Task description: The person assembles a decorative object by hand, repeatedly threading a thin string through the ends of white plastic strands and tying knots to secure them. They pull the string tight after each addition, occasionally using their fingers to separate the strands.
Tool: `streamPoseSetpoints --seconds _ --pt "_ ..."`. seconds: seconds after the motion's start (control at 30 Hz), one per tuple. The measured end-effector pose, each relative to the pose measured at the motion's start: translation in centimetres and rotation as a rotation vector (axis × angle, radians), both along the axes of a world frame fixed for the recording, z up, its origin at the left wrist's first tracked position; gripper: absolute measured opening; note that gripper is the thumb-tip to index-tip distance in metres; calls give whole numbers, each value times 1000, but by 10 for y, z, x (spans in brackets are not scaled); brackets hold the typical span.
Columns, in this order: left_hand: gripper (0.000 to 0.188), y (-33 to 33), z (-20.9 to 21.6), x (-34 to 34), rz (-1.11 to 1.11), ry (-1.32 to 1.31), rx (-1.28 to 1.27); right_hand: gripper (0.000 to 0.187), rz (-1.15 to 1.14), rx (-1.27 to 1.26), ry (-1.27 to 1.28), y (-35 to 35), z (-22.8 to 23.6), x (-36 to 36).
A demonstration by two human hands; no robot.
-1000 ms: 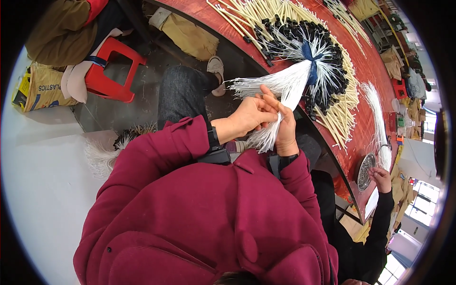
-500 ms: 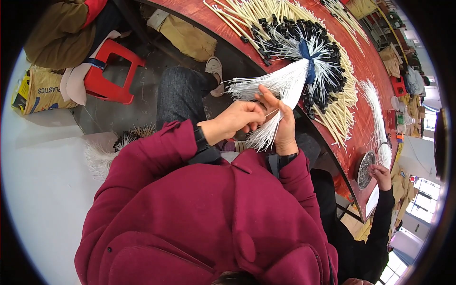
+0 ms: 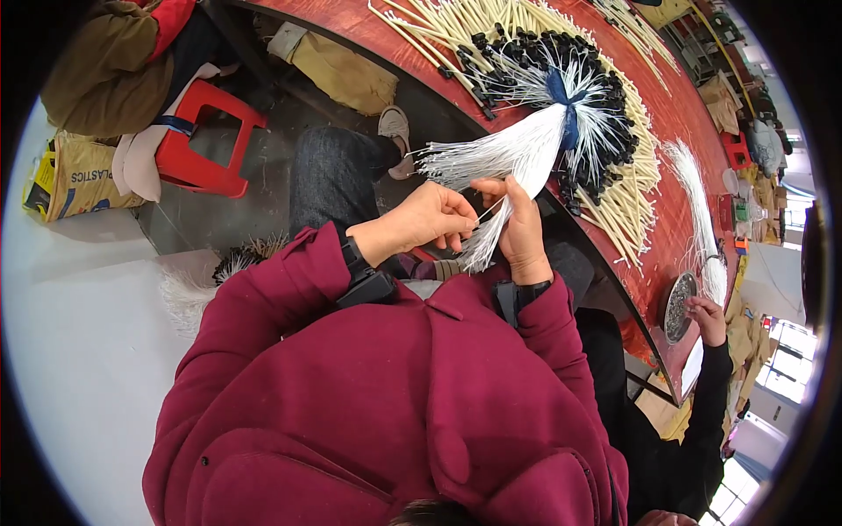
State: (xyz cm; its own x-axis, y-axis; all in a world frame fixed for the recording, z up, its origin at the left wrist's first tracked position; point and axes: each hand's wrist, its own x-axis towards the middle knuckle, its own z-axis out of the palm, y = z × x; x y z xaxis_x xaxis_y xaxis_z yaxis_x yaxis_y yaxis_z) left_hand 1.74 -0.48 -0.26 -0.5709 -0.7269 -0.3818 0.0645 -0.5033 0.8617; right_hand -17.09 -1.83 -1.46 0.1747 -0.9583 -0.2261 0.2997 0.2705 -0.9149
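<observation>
A thick bundle of thin white strands (image 3: 526, 149) hangs over the table's near edge, tied with a dark blue strip (image 3: 568, 110). Beyond the tie, it fans out toward many cream sticks (image 3: 647, 158) with black ends. My right hand (image 3: 524, 235) closes round part of the loose strands, thumb up and fingers curled. Just left of it, my left hand (image 3: 419, 223) pinches what looks like a single white strand between thumb and fingertips. The strand's far end is lost among the others.
The red table (image 3: 680, 118) curves along the right, bearing another white strand bundle (image 3: 697, 210) and a round tray of small pieces (image 3: 679, 307). A co-worker's hand (image 3: 707, 319) touches that tray. A red stool (image 3: 206, 140) stands at left, and more strands (image 3: 189, 294) lie behind my left arm.
My left hand has drawn a little leftward, away from my right hand. The raised fingers of my right hand have curled down, and fewer strands spread below it.
</observation>
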Motion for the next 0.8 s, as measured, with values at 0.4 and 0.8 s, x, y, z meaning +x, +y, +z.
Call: streamPoseSetpoints --seconds 0.4,0.8 --pt "14 -16 17 -35 367 314 -68 31 -203 23 252 2 8 13" --pt "10 -29 -6 -24 214 -618 -1329 31 -79 3 189 -3 -4 -1"
